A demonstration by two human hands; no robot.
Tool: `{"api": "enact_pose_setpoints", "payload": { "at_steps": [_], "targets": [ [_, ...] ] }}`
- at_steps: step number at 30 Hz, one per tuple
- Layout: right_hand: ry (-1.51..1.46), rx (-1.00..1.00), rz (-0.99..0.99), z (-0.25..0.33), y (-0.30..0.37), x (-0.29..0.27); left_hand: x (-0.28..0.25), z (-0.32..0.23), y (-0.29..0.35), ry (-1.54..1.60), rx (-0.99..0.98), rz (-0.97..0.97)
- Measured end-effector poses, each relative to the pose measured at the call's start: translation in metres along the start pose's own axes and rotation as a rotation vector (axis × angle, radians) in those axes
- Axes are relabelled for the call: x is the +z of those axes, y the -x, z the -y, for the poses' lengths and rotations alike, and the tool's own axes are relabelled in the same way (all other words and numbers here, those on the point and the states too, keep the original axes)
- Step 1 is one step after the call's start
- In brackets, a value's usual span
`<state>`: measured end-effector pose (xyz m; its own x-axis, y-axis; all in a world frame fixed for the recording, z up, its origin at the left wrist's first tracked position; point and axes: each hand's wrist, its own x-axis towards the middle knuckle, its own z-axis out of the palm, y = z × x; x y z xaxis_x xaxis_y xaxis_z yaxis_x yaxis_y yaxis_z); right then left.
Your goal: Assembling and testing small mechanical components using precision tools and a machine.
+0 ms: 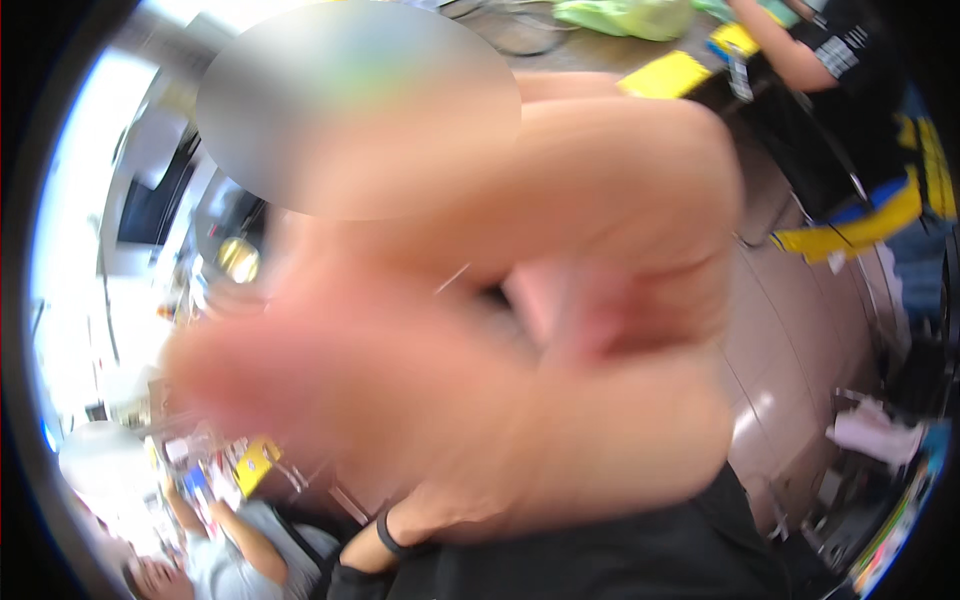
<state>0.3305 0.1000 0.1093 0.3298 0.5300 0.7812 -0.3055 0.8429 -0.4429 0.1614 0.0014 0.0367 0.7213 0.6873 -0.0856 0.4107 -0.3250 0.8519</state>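
A large hand fills the middle of the head view, very close and smeared by motion. It seems to be my right hand (560, 410), with bent fingers folding back toward the palm and a thumb pointing left. A thin pale line (452, 278) shows against it; I cannot make out what it is. Below, a wrist with a black band comes from a black sleeve at the lower left. This appears to be my left hand (450, 508); its fingers are hidden behind the large hand. Whether either hand holds anything does not show.
At upper right, a person in a black shirt (850, 60) works at a table bearing a green plastic bag (630, 15) and a yellow sheet (665, 75). Another person in a grey shirt (235, 555) is at lower left. Tiled floor (785, 340) lies right; a dark screen (155, 205) stands left.
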Motion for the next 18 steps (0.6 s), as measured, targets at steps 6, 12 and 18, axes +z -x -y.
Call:
{"api": "enact_pose_setpoints", "payload": {
  "at_steps": [6, 12, 18],
  "targets": [
    [0.540, 0.075, 0.334, -0.056, 0.036, -0.032, -0.002, 0.015, -0.054, 0.104, 0.209, 0.049],
    [0.665, -0.021, 0.261, -0.075, 0.040, -0.036, -0.004, 0.020, -0.056, 0.275, 0.137, -0.009],
    [0.675, 0.094, 0.181, -0.079, 0.033, -0.047, -0.012, 0.023, -0.051, 0.294, 0.176, -0.029]
  ]
}}
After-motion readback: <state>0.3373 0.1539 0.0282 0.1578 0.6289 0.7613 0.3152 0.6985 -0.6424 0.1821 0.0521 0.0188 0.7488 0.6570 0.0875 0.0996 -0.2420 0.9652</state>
